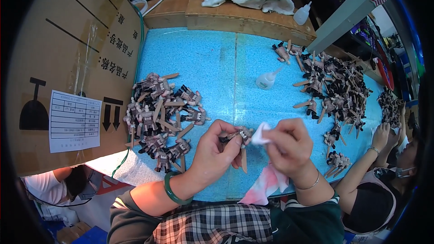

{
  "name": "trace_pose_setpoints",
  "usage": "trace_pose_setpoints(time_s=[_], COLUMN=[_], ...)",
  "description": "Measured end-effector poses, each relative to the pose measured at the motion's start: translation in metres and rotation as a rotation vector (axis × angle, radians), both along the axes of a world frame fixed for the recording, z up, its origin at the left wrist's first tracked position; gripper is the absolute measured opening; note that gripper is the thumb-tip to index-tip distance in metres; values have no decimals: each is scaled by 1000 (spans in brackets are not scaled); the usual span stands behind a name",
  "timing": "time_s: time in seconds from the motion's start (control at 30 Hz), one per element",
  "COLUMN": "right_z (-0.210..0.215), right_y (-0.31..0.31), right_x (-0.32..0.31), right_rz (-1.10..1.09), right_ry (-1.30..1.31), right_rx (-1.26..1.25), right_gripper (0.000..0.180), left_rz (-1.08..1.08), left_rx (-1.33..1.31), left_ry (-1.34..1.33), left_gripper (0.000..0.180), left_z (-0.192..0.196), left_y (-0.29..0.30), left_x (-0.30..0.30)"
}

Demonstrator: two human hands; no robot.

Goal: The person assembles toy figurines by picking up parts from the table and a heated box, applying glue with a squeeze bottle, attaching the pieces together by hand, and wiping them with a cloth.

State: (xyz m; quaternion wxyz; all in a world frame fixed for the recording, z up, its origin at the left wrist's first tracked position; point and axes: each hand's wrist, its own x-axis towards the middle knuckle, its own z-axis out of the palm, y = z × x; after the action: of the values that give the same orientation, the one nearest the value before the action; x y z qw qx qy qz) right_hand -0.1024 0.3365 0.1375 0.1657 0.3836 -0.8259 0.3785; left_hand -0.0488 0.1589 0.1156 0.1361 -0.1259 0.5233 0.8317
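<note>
Spreading across the blue table [212,58], a figurine pile [158,117] lies at nine o'clock and another pile [337,86] at two, while centrally the left hand [212,153] pinches one figurine [239,136] and the right hand [289,147] clamps a white cloth [261,134] against it, so many figurines seemingly remain.

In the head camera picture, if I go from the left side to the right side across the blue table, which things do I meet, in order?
Cardboard box → left pile of small figures → left hand holding one figure → right hand with a white cloth → right pile of figures → another person's hands.
</note>
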Motion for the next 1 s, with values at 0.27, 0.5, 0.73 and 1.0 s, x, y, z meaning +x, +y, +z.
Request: trace_pose_setpoints(time_s=[0.27,0.5,0.73,1.0], right_z=[-12,-16,-14,-15], right_y=[-7,7,-10,4], right_x=[10,-8,8,-5], right_rz=[159,197,154,104], right_ry=[-107,-483,-87,-357], right_rx=[0,-297,-15,-260], right_gripper=[28,26,34,28], left_rz=[87,54,47,104], left_rx=[-45,24,-10,14], left_ry=[96,74,65,72], left_gripper=[17,17,15,14], left_z=[-1,-2,0,1], left_y=[6,1,1,1], left_x=[8,6,5,5])
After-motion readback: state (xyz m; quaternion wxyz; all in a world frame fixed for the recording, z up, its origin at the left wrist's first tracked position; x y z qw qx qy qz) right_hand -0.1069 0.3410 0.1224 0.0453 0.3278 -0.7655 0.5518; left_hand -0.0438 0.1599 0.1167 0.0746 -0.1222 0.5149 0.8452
